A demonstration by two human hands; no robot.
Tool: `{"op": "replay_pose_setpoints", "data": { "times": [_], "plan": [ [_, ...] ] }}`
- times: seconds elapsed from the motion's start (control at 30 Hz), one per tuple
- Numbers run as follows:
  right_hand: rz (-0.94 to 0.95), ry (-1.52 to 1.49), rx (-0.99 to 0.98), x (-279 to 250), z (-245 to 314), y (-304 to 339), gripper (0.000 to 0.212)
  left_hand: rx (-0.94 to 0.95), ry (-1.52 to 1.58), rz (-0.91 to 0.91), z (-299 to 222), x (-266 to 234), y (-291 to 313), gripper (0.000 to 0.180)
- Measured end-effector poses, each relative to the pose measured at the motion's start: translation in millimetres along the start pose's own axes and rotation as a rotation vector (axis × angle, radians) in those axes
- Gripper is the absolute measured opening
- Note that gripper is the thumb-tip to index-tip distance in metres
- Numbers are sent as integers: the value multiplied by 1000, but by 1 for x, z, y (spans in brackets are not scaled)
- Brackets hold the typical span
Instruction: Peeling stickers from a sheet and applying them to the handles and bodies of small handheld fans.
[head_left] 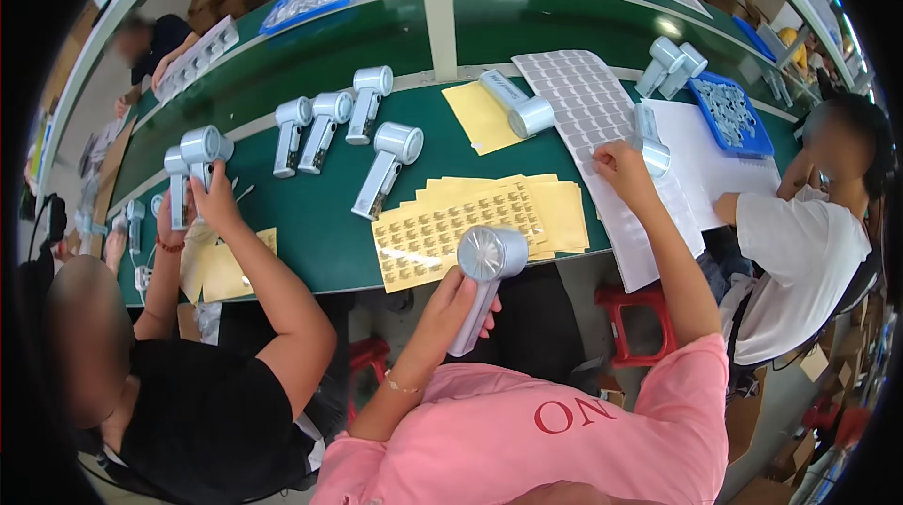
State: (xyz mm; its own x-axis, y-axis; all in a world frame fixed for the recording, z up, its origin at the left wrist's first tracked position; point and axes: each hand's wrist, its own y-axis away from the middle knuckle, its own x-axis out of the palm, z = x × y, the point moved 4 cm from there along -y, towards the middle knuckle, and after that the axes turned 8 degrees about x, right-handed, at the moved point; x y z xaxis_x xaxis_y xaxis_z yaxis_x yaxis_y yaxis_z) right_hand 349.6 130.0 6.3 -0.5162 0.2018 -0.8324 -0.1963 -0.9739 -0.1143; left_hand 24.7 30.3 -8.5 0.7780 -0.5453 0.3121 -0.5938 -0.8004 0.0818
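My left hand (453,306) is wrapped round the handle of a pale blue handheld fan (499,251), whose round head faces up above the table's near edge. Farther right, my right hand (619,163) has its fingers pinched together over a sheet of grey stickers (585,96). Whatever lies between those fingertips is too small to make out. Just beside this hand, another handheld fan (651,155) rests on the sheets. Below my left hand's fan, a yellow sheet with rows of small dark stickers (442,232) lies on a stack of yellow sheets (564,213).
Several fans (384,166) stand or lie left of centre on the green table (320,213). One fan (519,105) lies on yellow paper. A blue tray (743,143) of small grey parts sits at right. Co-workers sit on both sides; the left one's hands (214,199) hold fans.
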Motion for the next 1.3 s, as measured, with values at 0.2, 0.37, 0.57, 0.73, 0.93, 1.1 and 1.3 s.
{"op": "replay_pose_setpoints", "data": {
  "times": [0.2,0.37,0.57,0.73,0.93,1.1,1.3],
  "plan": [
    [-8,73,-306,-7,34,14,15,-8,210,-103,-8,6,-3,50],
    [142,191,-355,-10,33,0,16,-4,242,-101,-9,10,-2,49],
    [331,325,-289,-9,42,-9,20,-30,224,-97,-8,12,4,50],
    [299,256,-343,-10,44,-4,20,-12,228,-114,-7,9,9,53],
    [79,213,-519,-10,22,10,19,-49,383,-107,-6,5,2,60],
    [78,183,-459,-14,33,14,9,-72,617,-104,-12,3,-6,65],
    [-215,-54,-248,-35,11,43,6,-45,815,-117,-14,-5,-8,63]
  ]
}}
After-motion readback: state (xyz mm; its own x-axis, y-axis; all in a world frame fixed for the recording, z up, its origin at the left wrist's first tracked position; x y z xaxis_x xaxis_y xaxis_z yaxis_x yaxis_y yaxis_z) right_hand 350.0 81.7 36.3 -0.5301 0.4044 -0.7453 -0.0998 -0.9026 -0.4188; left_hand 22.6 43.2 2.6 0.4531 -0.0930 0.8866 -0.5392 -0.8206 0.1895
